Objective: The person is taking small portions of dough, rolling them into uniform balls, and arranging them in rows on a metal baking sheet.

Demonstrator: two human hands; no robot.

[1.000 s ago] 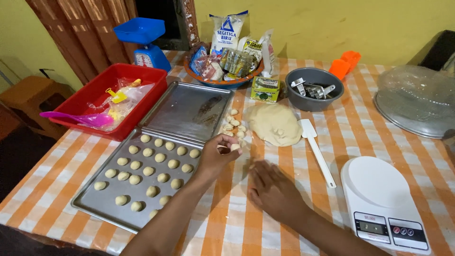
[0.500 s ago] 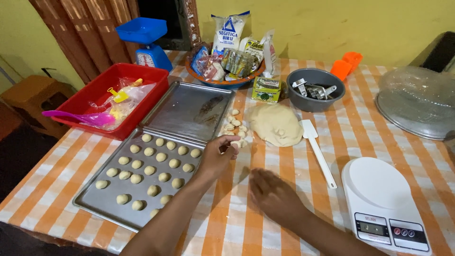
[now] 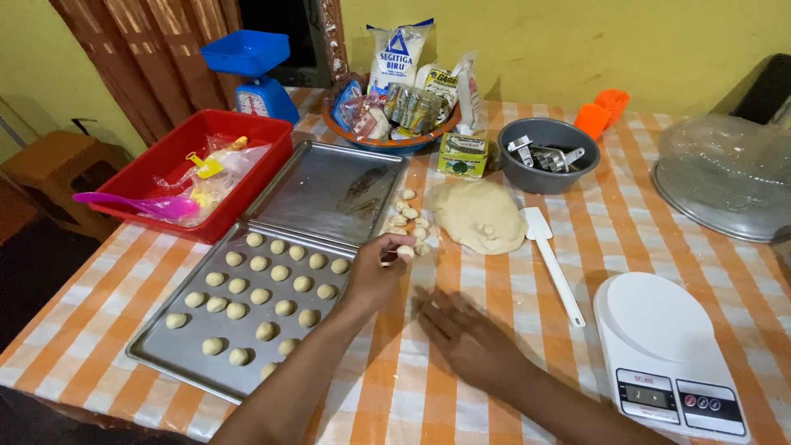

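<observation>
1. The left hand (image 3: 375,276) pinches a small dough ball (image 3: 405,251) between its fingertips, just past the right edge of the front baking tray (image 3: 156,350). From there the ball can go straight onto the rows of dough balls (image 3: 259,295) already lined up on that tray.
2. The right hand (image 3: 465,330) lies flat and open on the checked tablecloth (image 3: 494,272), palm down and holding nothing, near the table's front edge.
3. A cluster of portioned dough pieces (image 3: 409,218) sits between the second, bare tray (image 3: 334,189) and the flattened dough mound (image 3: 479,216), close to both hands.
4. A white spatula (image 3: 554,265) lies just right of the mound, and a white digital scale (image 3: 667,350) sits at the front right corner.
5. Along the back edge, a round basket (image 3: 387,142) holds a tall white bag with a blue triangle and other packets. Beside it stand a small green-and-yellow box (image 3: 463,155) and a grey bowl (image 3: 548,156) of metal cutters.
6. On the left side, a red tub (image 3: 177,177) holds plastic bags and a pink spoon, with a blue kitchen scale (image 3: 255,74) behind it.
</observation>
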